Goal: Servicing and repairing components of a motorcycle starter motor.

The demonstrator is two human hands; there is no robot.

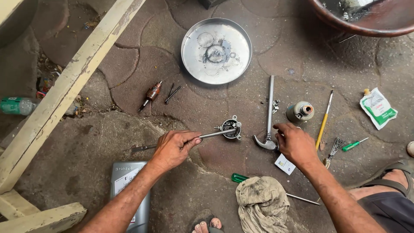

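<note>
The left hand (172, 149) is clamped around a long metal rod (207, 135), fingers wrapped tight about its shaft. The rod tip, beyond the fingertips, rests on a small round metal housing (230, 128) lying on the stone floor (108, 138). The right hand (295, 144) rests with fingers curled and loosely together, fingertips touching the head of a steel hammer (269, 116); whether it grips the hammer cannot be told.

Risk: the housing lies loose on uneven stone, so sideways pressure from the rod is likely to make it skid or tip. Small screws (275, 105) lie just beyond the right fingertips and could scatter if the hammer is dragged. A shallow steel dish (192, 64) sits well beyond both hands.
</note>
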